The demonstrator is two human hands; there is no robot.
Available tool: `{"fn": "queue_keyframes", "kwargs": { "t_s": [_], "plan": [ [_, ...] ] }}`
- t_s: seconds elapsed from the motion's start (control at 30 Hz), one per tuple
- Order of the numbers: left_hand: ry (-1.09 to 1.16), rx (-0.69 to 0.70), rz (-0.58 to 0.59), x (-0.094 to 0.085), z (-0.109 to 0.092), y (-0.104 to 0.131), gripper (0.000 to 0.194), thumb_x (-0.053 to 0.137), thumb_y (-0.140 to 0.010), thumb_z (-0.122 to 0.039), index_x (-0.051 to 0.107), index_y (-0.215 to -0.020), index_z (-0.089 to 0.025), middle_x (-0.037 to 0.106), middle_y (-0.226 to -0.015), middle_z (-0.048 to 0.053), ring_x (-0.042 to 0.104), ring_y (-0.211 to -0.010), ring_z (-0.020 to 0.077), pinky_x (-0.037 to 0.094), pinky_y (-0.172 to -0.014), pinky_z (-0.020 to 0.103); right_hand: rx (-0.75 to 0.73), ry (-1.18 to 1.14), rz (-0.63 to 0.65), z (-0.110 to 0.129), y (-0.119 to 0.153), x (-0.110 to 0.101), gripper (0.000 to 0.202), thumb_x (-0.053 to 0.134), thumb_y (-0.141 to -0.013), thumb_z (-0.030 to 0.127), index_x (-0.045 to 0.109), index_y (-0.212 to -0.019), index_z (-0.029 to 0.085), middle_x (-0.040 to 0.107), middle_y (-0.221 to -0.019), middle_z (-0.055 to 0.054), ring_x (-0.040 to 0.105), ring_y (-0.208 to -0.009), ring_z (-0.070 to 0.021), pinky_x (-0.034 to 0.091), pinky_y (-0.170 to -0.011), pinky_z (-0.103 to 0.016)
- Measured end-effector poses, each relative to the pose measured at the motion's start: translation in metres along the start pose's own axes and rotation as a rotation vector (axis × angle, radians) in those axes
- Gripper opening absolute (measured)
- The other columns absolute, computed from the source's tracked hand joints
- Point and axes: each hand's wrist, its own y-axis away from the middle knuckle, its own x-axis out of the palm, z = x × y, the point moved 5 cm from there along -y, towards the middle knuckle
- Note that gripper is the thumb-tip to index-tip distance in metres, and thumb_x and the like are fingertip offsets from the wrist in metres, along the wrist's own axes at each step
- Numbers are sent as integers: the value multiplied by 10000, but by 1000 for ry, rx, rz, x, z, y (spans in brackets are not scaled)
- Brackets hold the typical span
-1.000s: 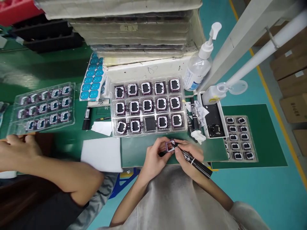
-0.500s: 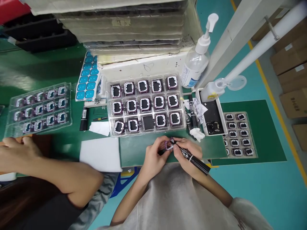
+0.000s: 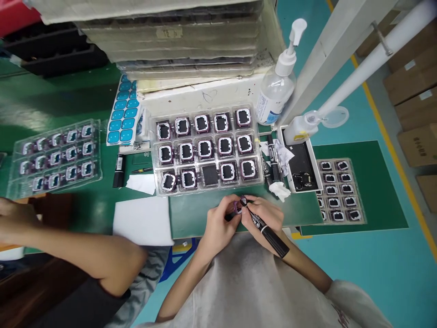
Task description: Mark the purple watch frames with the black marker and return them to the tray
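Head view. Left hand: fingers pinched shut around a small purple frame. Right hand: clenched on a black marker, tip touching the frame (barrel slanting back toward the body). Just beyond both grips: clear parts tray, one pocket empty.

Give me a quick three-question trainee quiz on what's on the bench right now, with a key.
1. True or false: the right hand holds a black marker with its tip at the small purple frame.
2. In the clear tray in front of the person, how many pockets lack a frame?
A. none
B. one
C. three
3. Which hand pinches the small purple frame?

Key
1. True.
2. B: the middle pocket of the nearest row shows only a dark square.
3. The left hand.
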Motion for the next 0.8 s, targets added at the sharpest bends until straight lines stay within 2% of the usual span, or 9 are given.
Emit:
{"fn": "queue_keyframes", "kwargs": {
  "t_s": [0.1,0.2,0.27,0.37,0.43,0.6,0.8],
  "plan": [
    [50,4,-1,0,-2,-1,250,736,-1009,-179,691,-1248,-239,806,-972,-2,720,-816,153,566,-777,243,111,-35,-16,-2,-1,-4,197,730,-1018,69,722,-1054,262,815,-925,-9,862,-939,-232,757,-903,-369],
    [107,5,16,0,-4,-2,214,748,-1012,-198,677,-1212,-226,807,-961,6,739,-839,156,576,-781,237,218,-73,-12,-5,0,-5,155,737,-1035,106,725,-1024,260,841,-1001,-31,866,-980,-238,747,-858,-357],
    [128,9,22,0,-5,-3,218,749,-1006,-194,673,-1208,-225,807,-959,6,746,-841,155,583,-782,234,178,-70,-17,-4,0,-5,169,729,-1032,103,729,-1047,271,825,-948,-15,855,-920,-228,761,-884,-384],
    [125,12,9,0,-5,-4,209,738,-1008,-184,676,-1202,-231,810,-950,1,750,-828,153,593,-775,234,1,-17,11,2,-1,-1,254,716,-1010,71,725,-1128,296,777,-862,15,802,-775,-208,778,-954,-442],
    [106,17,-2,0,-4,-3,211,735,-1012,-181,681,-1209,-232,816,-955,1,753,-826,154,598,-778,238,-47,-2,16,4,-1,1,284,725,-994,62,725,-1151,298,763,-858,19,774,-731,-203,780,-964,-451],
    [80,18,-5,0,-2,-2,241,765,-1014,-200,692,-1240,-239,828,-990,5,773,-860,161,610,-811,246,77,-25,-48,-2,3,-1,258,721,-998,72,741,-1131,292,776,-901,8,817,-844,-229,766,-952,-443],
    [178,-6,2,0,-2,-3,235,800,-1018,-256,685,-1222,-237,832,-985,14,796,-877,171,646,-845,262,64,-57,-24,0,2,-1,251,735,-984,59,733,-1088,288,756,-851,27,810,-787,-220,763,-976,-450]
  ]
}}
